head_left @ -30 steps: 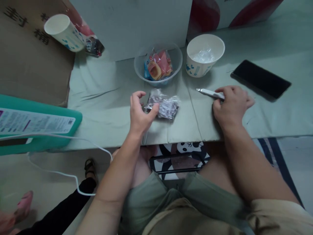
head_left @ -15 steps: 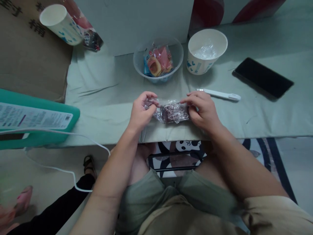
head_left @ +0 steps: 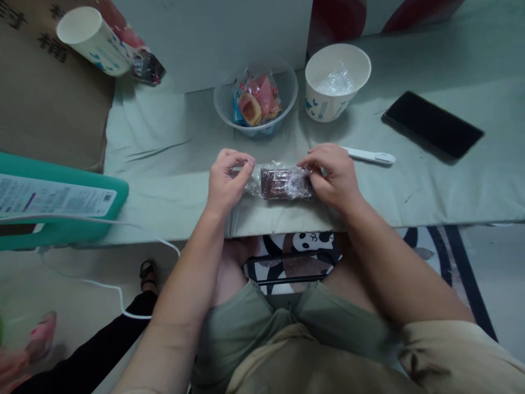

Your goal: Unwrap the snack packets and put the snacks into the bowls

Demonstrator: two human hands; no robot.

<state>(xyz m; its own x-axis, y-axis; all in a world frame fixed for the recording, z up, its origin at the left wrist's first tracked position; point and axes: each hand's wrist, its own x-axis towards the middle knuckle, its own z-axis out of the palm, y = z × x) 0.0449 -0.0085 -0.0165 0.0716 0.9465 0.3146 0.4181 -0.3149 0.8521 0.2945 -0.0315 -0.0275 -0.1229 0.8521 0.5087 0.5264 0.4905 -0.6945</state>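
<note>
Between my hands, over the cloth near its front edge, is a dark reddish-brown block in crinkled clear plastic wrap (head_left: 283, 183); what the block is I cannot tell. My left hand (head_left: 229, 178) pinches the wrap's left end between thumb and fingers. At the other end, my right hand (head_left: 332, 172) has its thumb and fingers closed on the wrap. Just beyond the right hand lies a white utility knife (head_left: 371, 156), its left tip hidden behind that hand.
Behind are a clear bowl (head_left: 219, 112) of wrapped snacks and a paper cup (head_left: 328, 106) holding clear plastic. A phone (head_left: 432, 126) lies right. Left are a green container (head_left: 118, 191), another paper cup (head_left: 96, 46) and a white cable (head_left: 123, 298). A person's leg (head_left: 102, 350) shows below.
The wrap is drawn out flatter, and the dark block shows more plainly. My left hand has shifted left to the wrap's end. The whole view has slid slightly.
</note>
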